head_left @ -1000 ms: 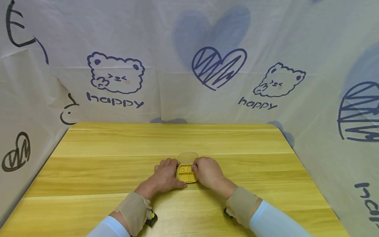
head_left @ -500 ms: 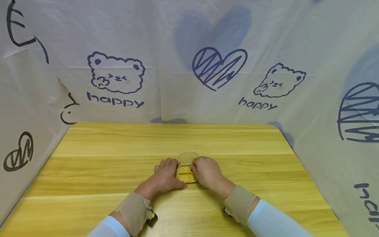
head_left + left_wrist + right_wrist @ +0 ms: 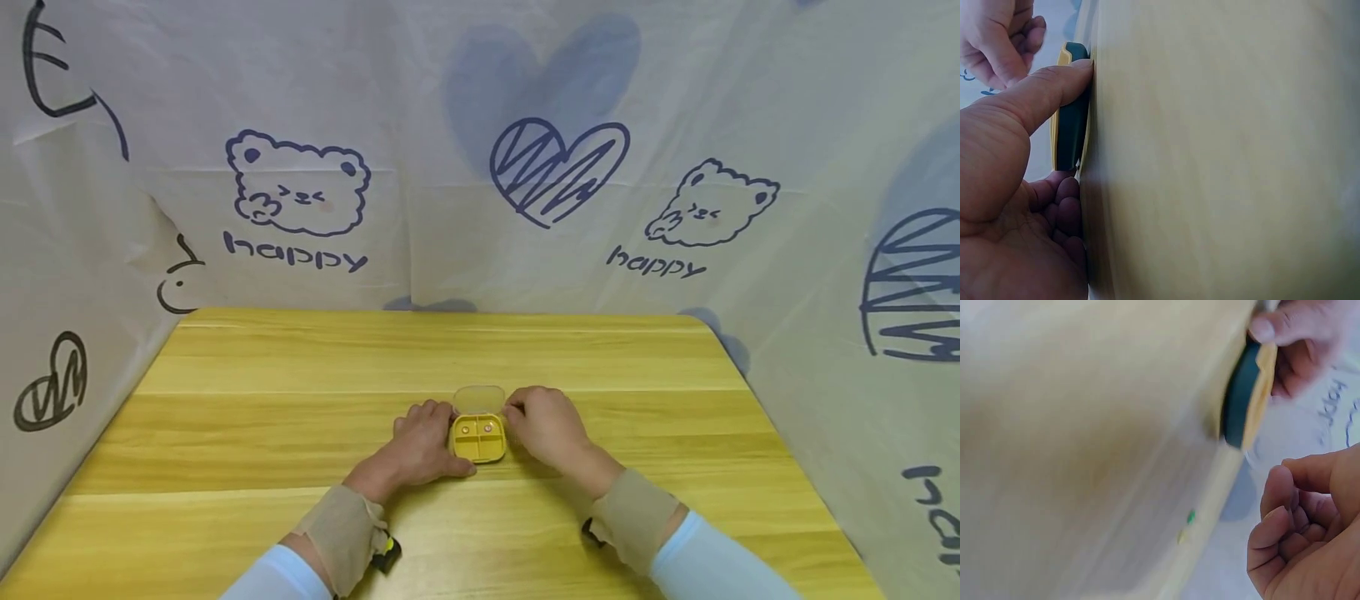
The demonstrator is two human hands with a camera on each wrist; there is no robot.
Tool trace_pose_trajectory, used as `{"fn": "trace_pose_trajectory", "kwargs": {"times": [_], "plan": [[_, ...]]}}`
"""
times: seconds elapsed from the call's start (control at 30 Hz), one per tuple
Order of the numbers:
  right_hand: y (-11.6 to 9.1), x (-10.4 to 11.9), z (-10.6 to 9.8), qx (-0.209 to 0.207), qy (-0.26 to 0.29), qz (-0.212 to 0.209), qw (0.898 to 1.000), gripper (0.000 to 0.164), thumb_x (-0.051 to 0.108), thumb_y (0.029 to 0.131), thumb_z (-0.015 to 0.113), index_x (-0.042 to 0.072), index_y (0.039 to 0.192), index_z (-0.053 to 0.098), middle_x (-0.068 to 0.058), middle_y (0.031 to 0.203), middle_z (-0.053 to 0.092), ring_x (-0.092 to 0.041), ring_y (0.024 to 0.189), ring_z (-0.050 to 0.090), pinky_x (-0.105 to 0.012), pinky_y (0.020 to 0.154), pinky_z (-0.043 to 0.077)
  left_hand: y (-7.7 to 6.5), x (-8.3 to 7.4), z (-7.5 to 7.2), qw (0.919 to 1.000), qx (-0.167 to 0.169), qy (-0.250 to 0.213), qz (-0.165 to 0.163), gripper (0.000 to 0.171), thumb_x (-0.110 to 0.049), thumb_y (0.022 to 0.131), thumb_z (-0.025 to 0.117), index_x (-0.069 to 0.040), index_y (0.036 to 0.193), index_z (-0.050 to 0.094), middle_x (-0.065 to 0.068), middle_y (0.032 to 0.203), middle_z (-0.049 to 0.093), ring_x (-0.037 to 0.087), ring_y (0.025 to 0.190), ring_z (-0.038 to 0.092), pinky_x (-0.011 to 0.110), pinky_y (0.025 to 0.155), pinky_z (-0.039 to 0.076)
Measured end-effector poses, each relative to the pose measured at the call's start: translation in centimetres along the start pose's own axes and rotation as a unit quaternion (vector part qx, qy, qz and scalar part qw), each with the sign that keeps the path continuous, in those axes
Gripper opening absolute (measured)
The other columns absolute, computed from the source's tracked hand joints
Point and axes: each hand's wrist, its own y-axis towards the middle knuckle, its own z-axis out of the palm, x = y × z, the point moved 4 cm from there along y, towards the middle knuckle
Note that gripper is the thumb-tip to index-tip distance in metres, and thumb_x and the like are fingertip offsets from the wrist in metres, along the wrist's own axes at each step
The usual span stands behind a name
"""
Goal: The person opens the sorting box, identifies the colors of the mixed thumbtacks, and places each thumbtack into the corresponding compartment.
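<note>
Box (image 3: 478,437) — yellow, dark green sides; tabletop (image 3: 637,358) — yellow, wood-grained; sleeves (image 3: 720,560) pale blue; wristbands (image 3: 636,518) beige.

Table with rounded far corners, enclosed by pale printed sheeting.
Tabletop (image 3: 300,358): yellow wood-grain, planked pattern, soft sheen along the near middle. Back sheet (image 3: 431,100): off-white, creased; two outlined bears, each above the word "happy"; one scribbled heart (image 3: 559,171), overlapping a pale blue heart (image 3: 540,71). Left sheet (image 3: 97,233): wrinkled, dark line drawings, small heart. Right sheet (image 3: 817,333): large striped heart, partial lettering. Lighting: diffuse.
</note>
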Motion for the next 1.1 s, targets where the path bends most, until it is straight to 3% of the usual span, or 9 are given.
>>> {"fn": "trace_pose_trajectory", "kwargs": {"times": [0.3,0.47,0.6,0.77,1.1], "plan": [[0.7,-4.5,-2.4,-0.041,0.02,0.052,0.998,0.019,0.023,0.097,0.056,0.01,0.094,0.07,0.0,0.073,0.065,-0.015,0.054,0.051,-0.033,0.056,0.045,-0.1,0.1,0.0,0.9999,0.002,-0.01,0.002,0.075,-0.049,0.066,0.082,-0.007,0.121,0.053,0.005,0.107,0.055,0.027,0.101,0.048,0.048,0.084,0.033],[0.6,-6.1,-2.0,0.002,0.026,0.069,0.997,0.018,0.021,0.096,0.055,0.01,0.092,0.07,-0.001,0.073,0.065,-0.016,0.055,0.05,-0.032,0.057,0.044,-0.1,0.0,-0.1,1.0,0.002,-0.009,0.002,0.074,-0.048,0.066,0.083,-0.007,0.121,0.053,0.006,0.106,0.055,0.027,0.101,0.048,0.048,0.083,0.033],[0.5,-6.3,-1.6,0.03,0.026,0.067,0.997,0.015,0.017,0.095,0.058,0.01,0.089,0.069,-0.001,0.074,0.066,-0.015,0.057,0.052,-0.032,0.057,0.044,-0.1,0.0,-0.1,1.0,0.003,-0.009,0.0,0.074,-0.048,0.066,0.083,-0.007,0.121,0.053,0.005,0.105,0.055,0.027,0.101,0.048,0.048,0.084,0.033],[0.5,-6.3,-1.1,0.028,0.02,0.06,0.998,0.013,0.018,0.094,0.061,0.011,0.086,0.069,-0.001,0.076,0.066,-0.015,0.062,0.054,-0.032,0.061,0.046,0.0,0.0,-0.2,0.9999,0.002,-0.01,0.001,0.073,-0.048,0.067,0.083,-0.007,0.12,0.054,0.005,0.104,0.055,0.027,0.101,0.048,0.048,0.083,0.033],[0.5,-6.5,-0.2,0.031,0.022,0.071,0.997,0.014,0.02,0.092,0.062,0.013,0.081,0.067,0.002,0.068,0.061,-0.015,0.055,0.049,-0.03,0.054,0.041,-0.1,-0.1,-0.1,0.9999,0.005,-0.011,0.002,0.074,-0.048,0.067,0.083,-0.007,0.121,0.053,0.005,0.106,0.055,0.027,0.1,0.047,0.048,0.085,0.033]]}}
